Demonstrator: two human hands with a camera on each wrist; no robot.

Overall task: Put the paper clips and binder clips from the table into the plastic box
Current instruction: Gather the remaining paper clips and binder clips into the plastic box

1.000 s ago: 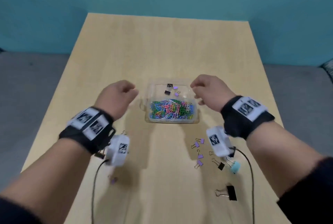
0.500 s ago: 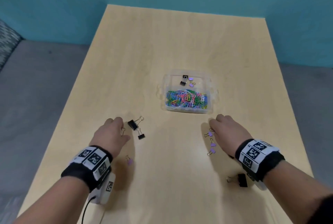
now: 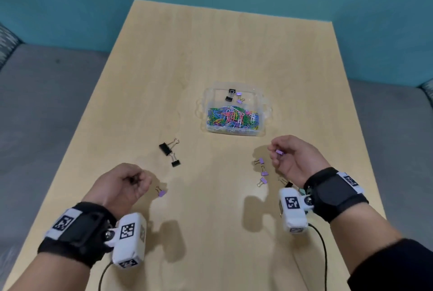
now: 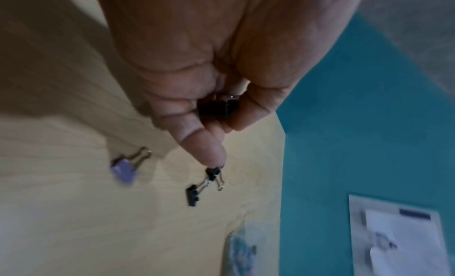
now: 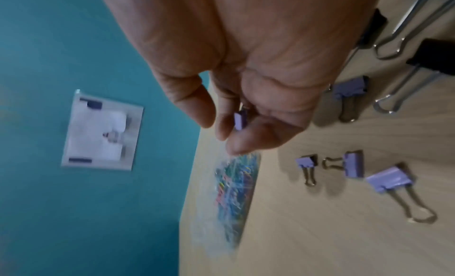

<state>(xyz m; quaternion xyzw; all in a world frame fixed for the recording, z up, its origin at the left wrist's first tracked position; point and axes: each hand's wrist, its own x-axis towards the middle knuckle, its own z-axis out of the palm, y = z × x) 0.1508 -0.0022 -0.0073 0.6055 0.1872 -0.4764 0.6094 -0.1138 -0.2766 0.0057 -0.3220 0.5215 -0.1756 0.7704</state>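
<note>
Both hands have lifted off the desk [image 3: 210, 61] since half a second ago. Left hand [image 3: 121, 185] fingers clamp a black binder clip [image 4: 218, 107], right hand [image 3: 295, 159] fingers pinch a purple binder clip [image 3: 279, 152]. Either could slip short of the plastic box [image 3: 264, 112] ahead. Motion blur softens both wrist views.

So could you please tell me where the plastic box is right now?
In the head view the plastic box sits on the table, right of centre, beyond the right hand, holding paper clips and a few binder clips.
</note>
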